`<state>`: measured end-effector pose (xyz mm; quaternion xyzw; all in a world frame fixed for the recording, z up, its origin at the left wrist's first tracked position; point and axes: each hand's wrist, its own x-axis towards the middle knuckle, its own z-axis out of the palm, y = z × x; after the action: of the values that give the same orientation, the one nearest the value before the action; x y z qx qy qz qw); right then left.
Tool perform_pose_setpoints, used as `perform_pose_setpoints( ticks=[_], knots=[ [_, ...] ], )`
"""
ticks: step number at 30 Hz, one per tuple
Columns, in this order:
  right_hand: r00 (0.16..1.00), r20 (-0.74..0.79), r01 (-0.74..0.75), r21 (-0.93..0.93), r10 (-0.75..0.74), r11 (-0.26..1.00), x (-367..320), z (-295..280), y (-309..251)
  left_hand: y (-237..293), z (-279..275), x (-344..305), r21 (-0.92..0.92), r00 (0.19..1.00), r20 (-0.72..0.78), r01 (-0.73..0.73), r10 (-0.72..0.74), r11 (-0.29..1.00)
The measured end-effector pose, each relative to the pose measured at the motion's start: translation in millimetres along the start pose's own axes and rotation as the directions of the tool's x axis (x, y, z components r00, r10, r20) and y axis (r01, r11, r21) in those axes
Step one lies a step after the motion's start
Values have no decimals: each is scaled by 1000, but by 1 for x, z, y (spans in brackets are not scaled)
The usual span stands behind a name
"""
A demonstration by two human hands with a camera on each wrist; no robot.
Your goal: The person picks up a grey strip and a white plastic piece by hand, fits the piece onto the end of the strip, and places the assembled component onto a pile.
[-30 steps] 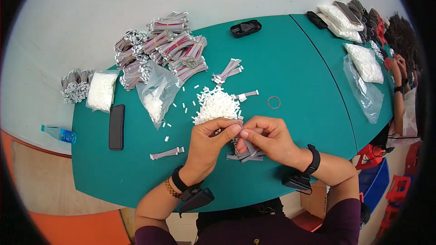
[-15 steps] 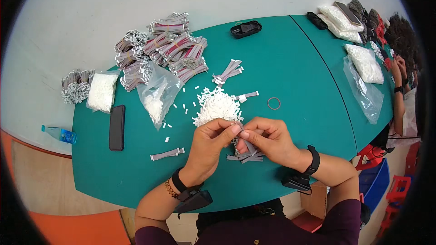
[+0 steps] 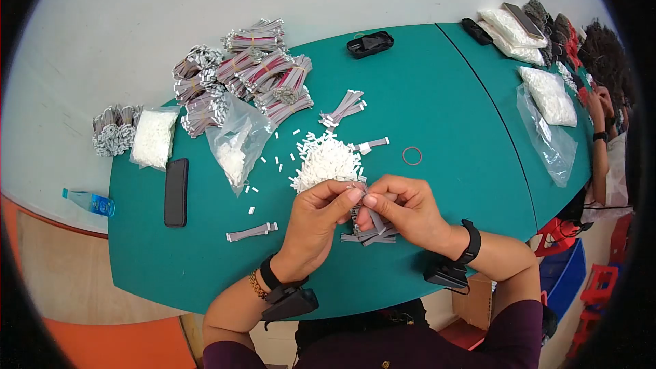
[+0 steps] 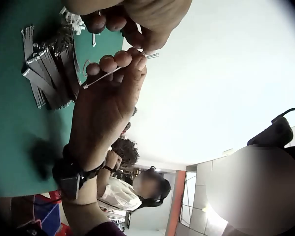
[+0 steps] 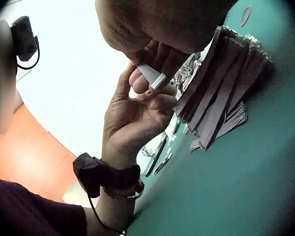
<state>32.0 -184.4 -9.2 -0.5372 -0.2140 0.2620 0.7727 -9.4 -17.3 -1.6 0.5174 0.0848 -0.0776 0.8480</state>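
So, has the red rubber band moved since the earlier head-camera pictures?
No. Judged against the table seam in the head view, the red rubber band shows no shift either way.

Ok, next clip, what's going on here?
A person holds a grey ribbon cable between left hand and right hand over a green table. Small white pieces are heaped just beyond, loose cables lie below the hands, and bundled cables are stacked toward the far left. The fingers hide the cable's other end.
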Motion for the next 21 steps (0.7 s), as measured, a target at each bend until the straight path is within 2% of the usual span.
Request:
perform_pose_setpoints(
  ticks=[3, 9, 15, 18, 21],
  knots=[
    [1000, -5, -15, -8, 14, 1000, 0, 0, 0, 4, 3, -1, 27, 999, 13, -46, 45, 999],
    [999, -37, -18, 4, 18, 1000, -2, 2, 3, 2, 0, -1, 37, 999, -2, -33, 33, 999],
    [998, -44, 50, -61, -53, 997, -4, 2, 4, 4, 4, -3, 77, 1000, 1, -3, 3, 997],
    [987, -59, 133, -204, -147, 970, -4, 3, 3, 6, 7, -4, -20, 999, 33, 43, -43, 999],
    [987, -57, 137, -214, -152, 967, -5, 4, 2, 5, 6, -4, -48, 998, 51, 42, -39, 998]
  ],
)
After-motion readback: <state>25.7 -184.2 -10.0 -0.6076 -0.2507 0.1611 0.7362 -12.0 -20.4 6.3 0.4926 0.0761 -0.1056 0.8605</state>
